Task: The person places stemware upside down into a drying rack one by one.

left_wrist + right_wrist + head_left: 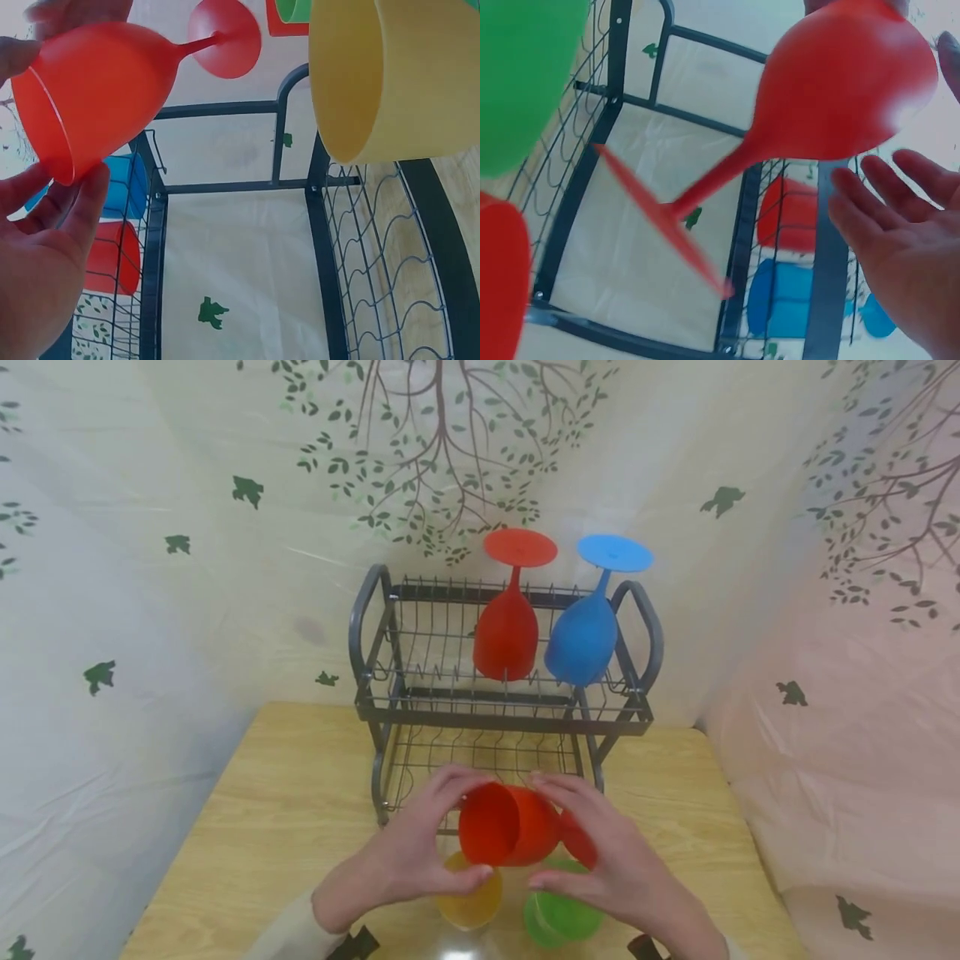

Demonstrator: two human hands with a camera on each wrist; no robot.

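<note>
A red plastic wine glass (536, 827) lies sideways between my two hands in front of the rack, its mouth toward the left hand. My left hand (408, 852) grips it near the rim, with thumb and fingers on opposite sides of the bowl (112, 90). The right hand (615, 860) is spread around the bowl's other side. In the right wrist view its fingers (885, 202) are extended, close beside the bowl. The stem and round foot (664, 221) point away from the left hand.
A black two-tier dish rack (502, 720) stands at the back of the wooden table (292, 793). Upside down on its top tier are a red wine glass (506, 635) and a blue one (583, 639). Yellow (468, 902) and green (562, 910) cups stand below my hands.
</note>
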